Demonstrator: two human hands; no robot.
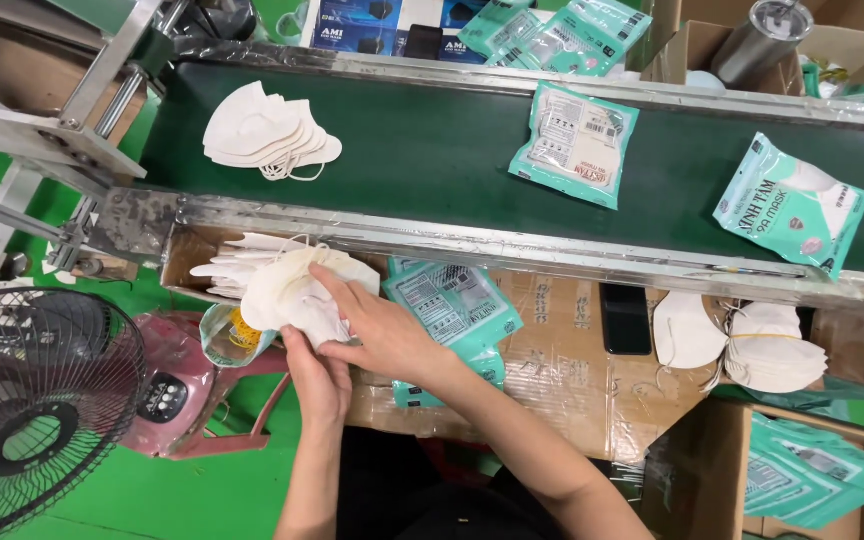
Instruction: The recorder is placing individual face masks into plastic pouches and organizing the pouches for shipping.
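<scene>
White masks (297,290) hide left hand (317,375) fingers; right hand (377,325) atop.

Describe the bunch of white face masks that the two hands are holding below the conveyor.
The bunch of white folded face masks looks like soft cloth-like cup-shaped pieces, fanned and overlapping, with thin ear loops trailing at the top. It sits just under the metal edge of the green conveyor belt, over a cardboard box of more masks. The right hand lies over its front; the left hand grips it from beneath.
</scene>
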